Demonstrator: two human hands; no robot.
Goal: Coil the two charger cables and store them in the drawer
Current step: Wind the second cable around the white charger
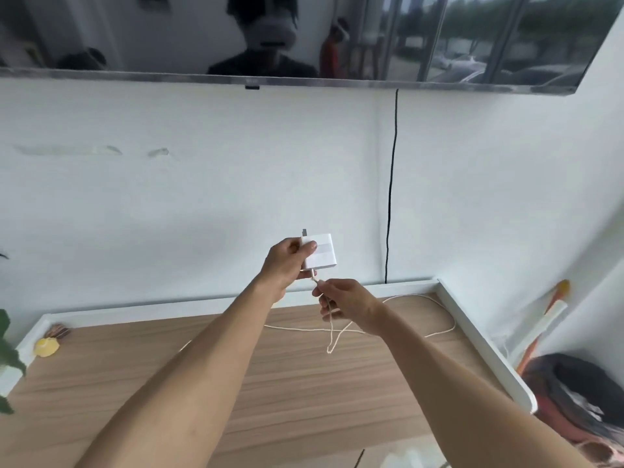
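Two hands hold a white charger up at the middle of the frame, above the desk.

Left hand (287,261) is clamped around the charger block (320,251), its prongs pointing to the upper left. Right hand (344,304), just below and to the right, pinches the white cable (332,336) close beneath the block. From there the cable hangs in a loop and trails over the wooden desk (304,383) toward its right edge. A yellow object (46,347) sits at the desk's left rim; a black wire (391,184) runs down the white wall from the dark screen (304,35) along the top.
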